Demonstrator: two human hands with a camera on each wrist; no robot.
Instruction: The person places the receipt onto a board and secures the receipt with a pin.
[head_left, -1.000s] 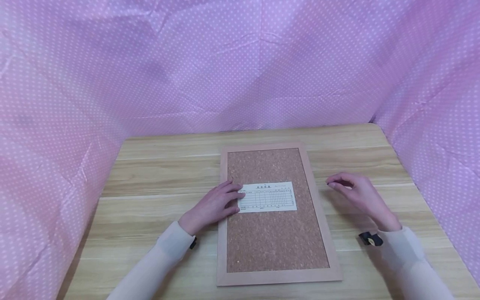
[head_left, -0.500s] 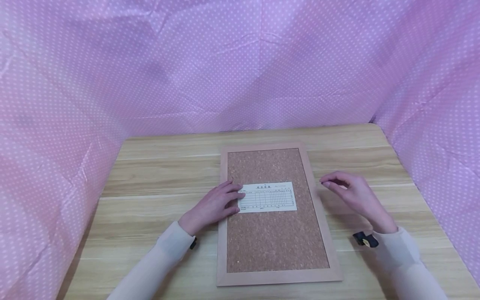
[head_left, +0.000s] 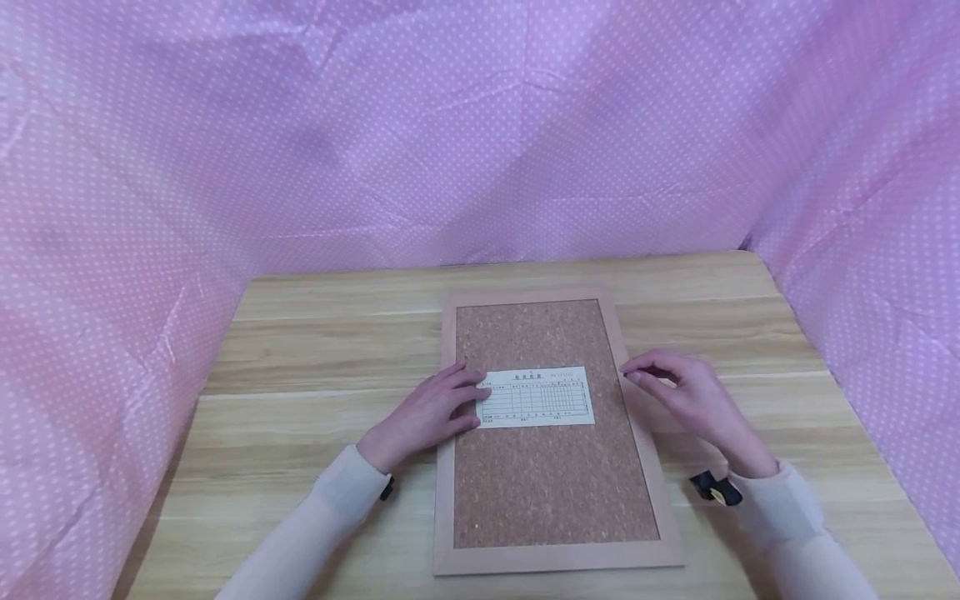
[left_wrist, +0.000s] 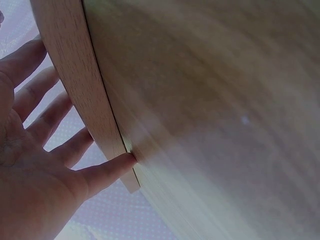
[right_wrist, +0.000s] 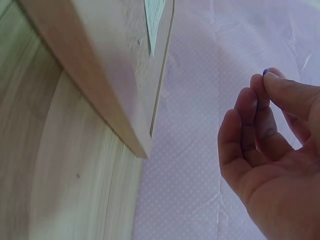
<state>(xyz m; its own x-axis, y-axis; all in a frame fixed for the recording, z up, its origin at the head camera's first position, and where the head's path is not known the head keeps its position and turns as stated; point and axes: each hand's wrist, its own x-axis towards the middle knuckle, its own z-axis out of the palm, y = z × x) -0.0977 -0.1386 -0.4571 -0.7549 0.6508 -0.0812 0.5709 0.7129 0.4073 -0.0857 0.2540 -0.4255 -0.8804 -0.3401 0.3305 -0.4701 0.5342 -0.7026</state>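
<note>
A framed corkboard [head_left: 551, 487] lies flat on the wooden table. Across its middle is a white printed form slip [head_left: 534, 398] with ruled lines. My left hand [head_left: 423, 414] rests spread over the left frame edge, its fingertips on the slip's left end; in the left wrist view its thumb and fingers are apart along the frame. Thumb and forefinger of my right hand [head_left: 693, 402] pinch a small blue object [right_wrist: 266, 72], mostly covered by the fingertips, so its kind cannot be told. That hand hovers by the board's right frame, beyond the slip's right end.
The wooden table [head_left: 322, 333] extends on both sides of the corkboard. Pink dotted cloth [head_left: 480, 133] hangs behind the table and along its left and right sides. Dark wrist cameras sit at both cuffs.
My right hand has moved left, from over the table to the board's right frame, still pinching the small object. The left hand, slip and corkboard have stayed in place.
</note>
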